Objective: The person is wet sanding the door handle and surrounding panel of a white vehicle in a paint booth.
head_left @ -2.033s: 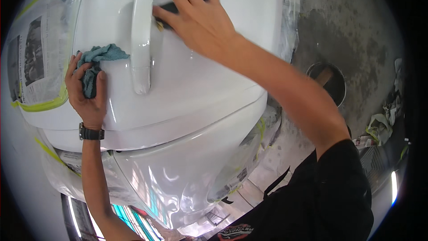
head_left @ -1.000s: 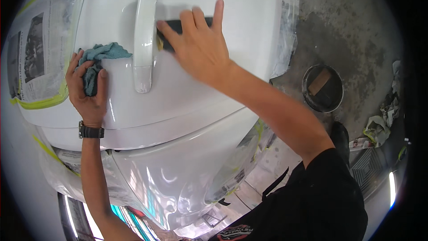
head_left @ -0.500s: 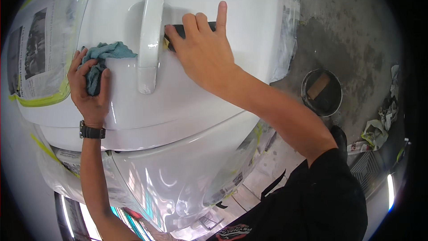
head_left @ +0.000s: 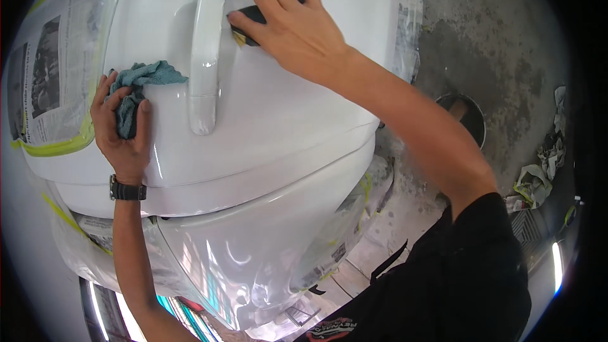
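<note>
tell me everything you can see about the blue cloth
The cloth is a small teal-blue rag of soft woven fabric, crumpled into a wad. The left hand grips it, fingers curled over its left side and thumb on its lower right, pressing it against the glossy white car panel. It sits just left of the white door handle, one loose corner reaching toward it. Its underside is hidden.

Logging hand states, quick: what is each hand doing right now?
Left hand: closed on a blue cloth.
Right hand: pressing a dark sanding block flat on the white car door.
</note>
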Tool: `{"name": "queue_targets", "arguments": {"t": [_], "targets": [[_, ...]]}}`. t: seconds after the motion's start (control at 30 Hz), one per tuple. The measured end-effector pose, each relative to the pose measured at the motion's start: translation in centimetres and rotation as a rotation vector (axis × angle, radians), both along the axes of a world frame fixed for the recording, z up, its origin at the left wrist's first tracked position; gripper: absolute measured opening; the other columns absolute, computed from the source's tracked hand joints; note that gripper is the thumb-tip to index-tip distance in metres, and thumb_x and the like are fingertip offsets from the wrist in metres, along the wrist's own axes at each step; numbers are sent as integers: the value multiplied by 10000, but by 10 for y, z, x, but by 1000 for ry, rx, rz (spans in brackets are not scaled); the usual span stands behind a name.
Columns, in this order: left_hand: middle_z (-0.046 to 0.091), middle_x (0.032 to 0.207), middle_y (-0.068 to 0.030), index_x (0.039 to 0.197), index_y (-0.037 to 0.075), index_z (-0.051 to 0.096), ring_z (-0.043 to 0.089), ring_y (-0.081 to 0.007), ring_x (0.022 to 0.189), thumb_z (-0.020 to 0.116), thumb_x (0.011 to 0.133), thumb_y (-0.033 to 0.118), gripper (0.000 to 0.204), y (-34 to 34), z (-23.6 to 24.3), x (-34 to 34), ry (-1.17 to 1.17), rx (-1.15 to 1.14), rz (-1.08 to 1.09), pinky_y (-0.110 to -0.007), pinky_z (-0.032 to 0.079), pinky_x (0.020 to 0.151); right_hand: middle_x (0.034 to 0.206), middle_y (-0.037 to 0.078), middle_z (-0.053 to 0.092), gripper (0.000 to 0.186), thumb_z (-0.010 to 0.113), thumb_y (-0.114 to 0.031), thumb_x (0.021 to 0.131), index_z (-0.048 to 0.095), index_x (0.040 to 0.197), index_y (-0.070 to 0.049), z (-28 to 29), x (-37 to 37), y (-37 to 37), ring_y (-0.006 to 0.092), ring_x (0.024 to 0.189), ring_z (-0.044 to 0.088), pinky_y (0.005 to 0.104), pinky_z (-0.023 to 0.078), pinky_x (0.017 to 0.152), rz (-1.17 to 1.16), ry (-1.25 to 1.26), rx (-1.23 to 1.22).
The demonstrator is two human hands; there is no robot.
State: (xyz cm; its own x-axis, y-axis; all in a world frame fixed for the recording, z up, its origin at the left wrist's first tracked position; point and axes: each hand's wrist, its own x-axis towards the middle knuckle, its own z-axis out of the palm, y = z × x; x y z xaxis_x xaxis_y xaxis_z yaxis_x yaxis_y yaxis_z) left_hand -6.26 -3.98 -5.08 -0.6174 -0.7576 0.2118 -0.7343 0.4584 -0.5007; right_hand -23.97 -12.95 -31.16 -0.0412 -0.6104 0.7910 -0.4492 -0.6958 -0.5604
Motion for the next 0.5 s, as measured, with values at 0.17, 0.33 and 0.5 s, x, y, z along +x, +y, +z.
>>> {"name": "queue_targets", "arguments": {"t": [0.17, 0.33, 0.5], "targets": [[598, 1401, -226, 1163, -2, 644, 506, -405, 1380, 716, 886, 40, 289, -2, -1, 1, 7, 9, -23, -496, 382, 1144, 1026, 141, 531, 290, 576, -205, 972, 684, 1196, -55, 5, -3, -19, 277, 1038, 562, 749, 304, 1123, -105, 135, -181], [596, 1402, -226, 1168, 0, 643, 507, -405, 1380, 717, 887, 40, 293, 0, -1, 2, -6, 14, -23, -492, 387, 1140, 1014, 142, 549, 316, 572, -187, 984, 664, 1263, -73, 4, -7, -7, 287, 1028, 582, 718, 304, 1143, -20, 104, -102], [597, 1407, -211, 1176, 6, 647, 505, -395, 1382, 723, 887, 45, 302, -4, -1, 2, 16, 9, -41, -489, 384, 1145, 1052, 109, 546, 317, 636, -194, 899, 710, 1186, -84, 7, 35, 23, 306, 1026, 540, 770, 244, 1106, -133, -146, 71]]}}
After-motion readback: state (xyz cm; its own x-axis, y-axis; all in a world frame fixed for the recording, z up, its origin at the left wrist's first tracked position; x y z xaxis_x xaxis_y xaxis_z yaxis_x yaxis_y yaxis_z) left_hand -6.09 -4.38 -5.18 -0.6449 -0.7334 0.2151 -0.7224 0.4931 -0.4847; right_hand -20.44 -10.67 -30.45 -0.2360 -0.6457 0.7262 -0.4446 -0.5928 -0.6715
